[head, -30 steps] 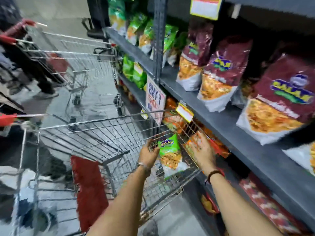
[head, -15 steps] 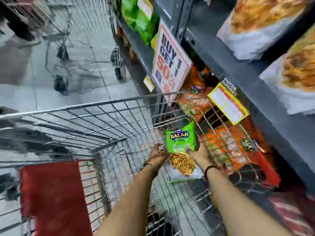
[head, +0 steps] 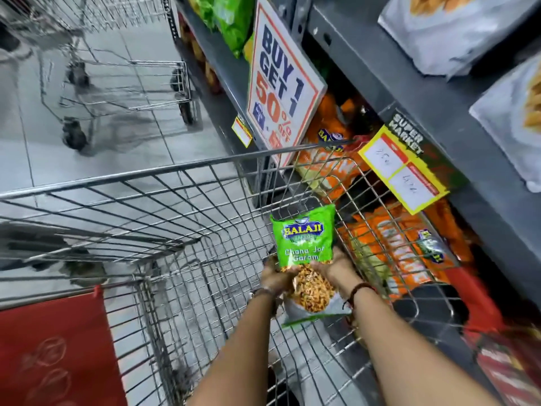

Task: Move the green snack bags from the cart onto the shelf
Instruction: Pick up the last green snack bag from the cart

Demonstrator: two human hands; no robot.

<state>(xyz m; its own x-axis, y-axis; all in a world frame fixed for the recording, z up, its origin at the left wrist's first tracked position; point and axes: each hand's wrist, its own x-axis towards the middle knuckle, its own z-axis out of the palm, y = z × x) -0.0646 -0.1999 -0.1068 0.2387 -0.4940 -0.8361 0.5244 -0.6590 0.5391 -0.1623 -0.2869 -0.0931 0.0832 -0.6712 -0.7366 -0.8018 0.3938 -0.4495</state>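
Both hands, my left hand (head: 276, 278) and right hand (head: 336, 269), clasp one green snack bag (head: 304, 241) inside the wire cart (head: 175, 183), beside grey shelf (head: 409, 92) over tiled floor (head: 38, 142).

You're in a supermarket aisle: beside your wire cart (head: 181, 171), grey shelves (head: 380, 68) hold snack bags, a "Buy 1 Get 1" sign (head: 281, 83) and a price tag (head: 402, 168).
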